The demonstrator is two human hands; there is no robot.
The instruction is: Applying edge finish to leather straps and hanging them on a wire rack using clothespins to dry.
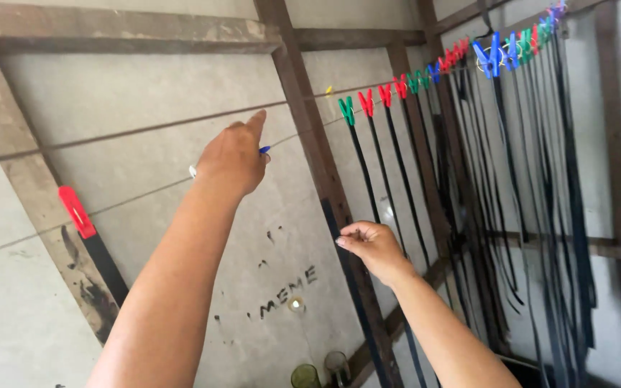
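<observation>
Fingers: our left hand (235,154) pinches a blue peg (264,149) up at the line (145,129) | right hand (371,244) pinches a black strip (350,287) hanging straight (ready alongside pegged strips (397,165), far right)

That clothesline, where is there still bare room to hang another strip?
The line is bare from the red peg on the left to the green peg, around the left hand. Right of the green peg it is crowded with pegs and black strips. The right hand pinches one strip.
</observation>
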